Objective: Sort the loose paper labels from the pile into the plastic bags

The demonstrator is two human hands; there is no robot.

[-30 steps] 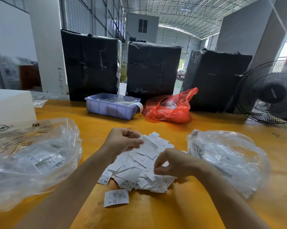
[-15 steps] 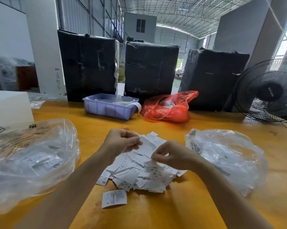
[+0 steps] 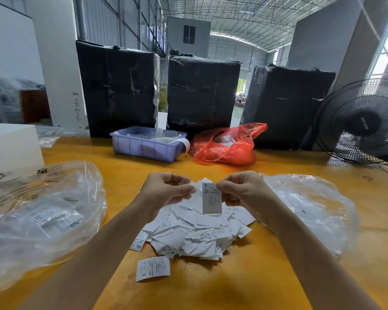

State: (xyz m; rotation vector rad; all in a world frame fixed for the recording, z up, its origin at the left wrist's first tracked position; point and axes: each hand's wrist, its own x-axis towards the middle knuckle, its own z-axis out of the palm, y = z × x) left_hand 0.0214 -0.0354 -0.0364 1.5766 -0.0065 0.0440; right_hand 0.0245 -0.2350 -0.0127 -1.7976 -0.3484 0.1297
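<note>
While both hands hover at mid-frame above the pile (image 3: pixel 195 233), two clear plastic bags flank it: the left bag (image 3: pixel 43 215) fills the left side and shows white labels through its film, and the right bag (image 3: pixel 309 211) lies crumpled at the right. The right hand (image 3: pixel 244 191) pinches one label (image 3: pixel 211 199) by its upper right corner, so that the slip hangs upright, printed with an S at the top and small lines of text. The left hand (image 3: pixel 166 191), fingers curled, pinches thin white slips at its fingertips; how many I cannot tell. One single label (image 3: pixel 152 268), also marked S, lies alone on the yellow table (image 3: pixel 244 283) just below the pile. White slips lie overlapping in a loose heap, some printed XS or S. Across the upper middle of the frame three black wrapped bales (image 3: pixel 203 92) stand in a row behind the table. Before them sit one lilac tray (image 3: pixel 147 147) and one red bag (image 3: pixel 226 145), side by side. One black fan (image 3: pixel 363 121) stands at the right edge, and one white block (image 3: pixel 12 146) at the left edge, behind the left bag.
</note>
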